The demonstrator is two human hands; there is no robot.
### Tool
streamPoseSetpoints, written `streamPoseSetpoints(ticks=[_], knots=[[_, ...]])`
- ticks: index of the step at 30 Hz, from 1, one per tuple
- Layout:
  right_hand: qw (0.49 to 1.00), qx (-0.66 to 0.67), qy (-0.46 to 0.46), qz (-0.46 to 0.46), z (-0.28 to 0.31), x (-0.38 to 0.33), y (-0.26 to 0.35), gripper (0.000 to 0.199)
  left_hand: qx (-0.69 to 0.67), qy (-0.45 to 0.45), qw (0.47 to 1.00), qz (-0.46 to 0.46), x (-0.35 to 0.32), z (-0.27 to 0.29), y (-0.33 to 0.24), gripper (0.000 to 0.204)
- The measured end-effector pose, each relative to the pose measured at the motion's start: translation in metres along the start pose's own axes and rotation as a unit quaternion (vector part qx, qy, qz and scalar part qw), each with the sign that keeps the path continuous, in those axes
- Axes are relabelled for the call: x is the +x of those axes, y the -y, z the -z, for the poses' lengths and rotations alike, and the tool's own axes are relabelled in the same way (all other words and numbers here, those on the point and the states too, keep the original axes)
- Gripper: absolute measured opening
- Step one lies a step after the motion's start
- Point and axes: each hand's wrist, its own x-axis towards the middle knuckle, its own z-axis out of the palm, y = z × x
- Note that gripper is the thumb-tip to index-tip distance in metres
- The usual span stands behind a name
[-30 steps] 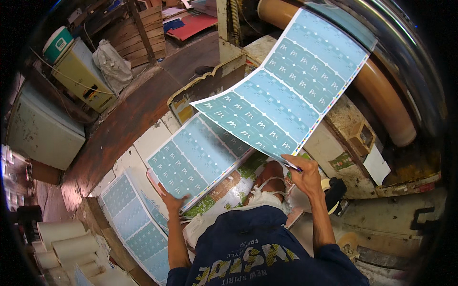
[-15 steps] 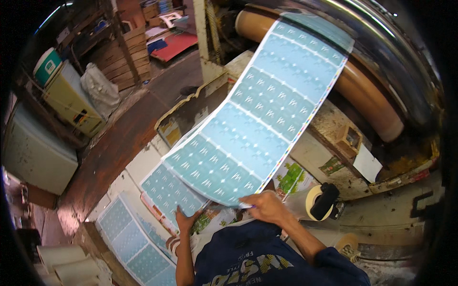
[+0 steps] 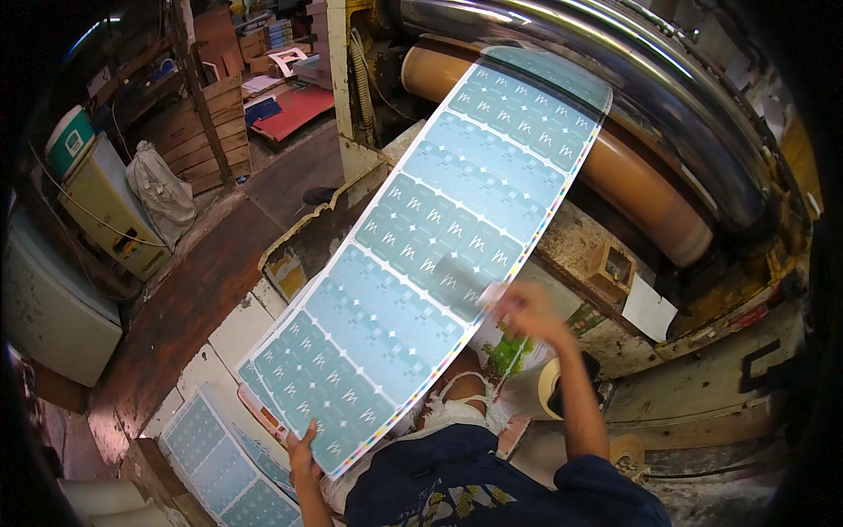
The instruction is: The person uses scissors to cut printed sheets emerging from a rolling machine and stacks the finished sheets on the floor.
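A long printed sheet [image 3: 395,290], with teal and pale blue bands, slopes down from the rollers toward me. At its lower end my left hand [image 3: 303,446] grips the edge, the thumb over the print and other fingers partly hidden. My right hand [image 3: 529,312] is over the sheet's right margin, smeared by motion, so its fingers do not read clearly. A dark blurred patch lies on the print beside it; I cannot make out what it is. Other printed sheets [image 3: 215,457] in the same colours lie at the lower left.
A shiny metal roller [image 3: 615,53] and a brown roll [image 3: 650,189] span the top right. Below them sit a small wooden box [image 3: 610,268] and a white card [image 3: 650,309]. A film roll [image 3: 531,391] is near my right forearm. A wooden plank [image 3: 167,307] runs along the left.
The sheet's near end has come down over the lower printed sheet. My right hand has left its near corner and moved up along the right margin. My left hand has shifted down-left onto the sheet's edge.
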Motion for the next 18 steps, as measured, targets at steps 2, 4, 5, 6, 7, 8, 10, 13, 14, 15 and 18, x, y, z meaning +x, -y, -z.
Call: streamPoseSetpoints(ticks=[2, 4, 5, 6, 7, 8, 10, 13, 14, 15, 18], knots=[[0.962, 0.080, -0.258, 0.048, 0.061, 0.020, -0.013, 0.023, 0.031, -0.060, 0.997, -0.037, -0.010, -0.002, -0.012, 0.046], [0.897, 0.131, -0.408, 0.107, 0.119, 0.040, -0.037, 0.025, 0.077, -0.025, 0.993, -0.080, -0.001, 0.025, -0.011, 0.046], [0.885, 0.118, -0.438, 0.107, 0.141, 0.050, -0.050, 0.026, 0.125, 0.000, 0.984, -0.125, 0.002, 0.042, -0.011, 0.045], [0.890, 0.113, -0.430, 0.098, 0.157, 0.056, -0.059, 0.027, 0.124, -0.001, 0.984, -0.127, 0.002, 0.053, -0.013, 0.045], [0.895, 0.107, -0.424, 0.089, 0.169, 0.059, -0.066, 0.027, 0.139, 0.009, 0.981, -0.133, 0.002, 0.061, -0.013, 0.045], [0.896, 0.109, -0.422, 0.088, 0.168, 0.063, -0.077, 0.027, 0.156, 0.016, 0.978, -0.138, 0.000, 0.070, -0.017, 0.045], [0.909, 0.102, -0.398, 0.065, 0.162, 0.059, -0.097, 0.030, 0.168, 0.014, 0.979, -0.116, -0.008, 0.079, -0.026, 0.044], [0.930, 0.125, -0.345, 0.029, 0.121, 0.056, -0.100, 0.029, 0.189, 0.009, 0.977, -0.094, -0.014, 0.115, -0.028, 0.044], [0.930, 0.125, -0.345, 0.028, 0.109, 0.056, -0.096, 0.029, 0.197, 0.009, 0.976, -0.091, -0.014, 0.125, -0.025, 0.044], [0.931, 0.120, -0.345, 0.013, 0.098, 0.055, -0.093, 0.029, 0.198, 0.009, 0.976, -0.088, -0.018, 0.119, -0.026, 0.044], [0.904, -0.031, -0.425, 0.029, 0.082, 0.057, -0.092, 0.027, 0.153, -0.021, 0.985, -0.079, -0.039, 0.103, -0.030, 0.043]])
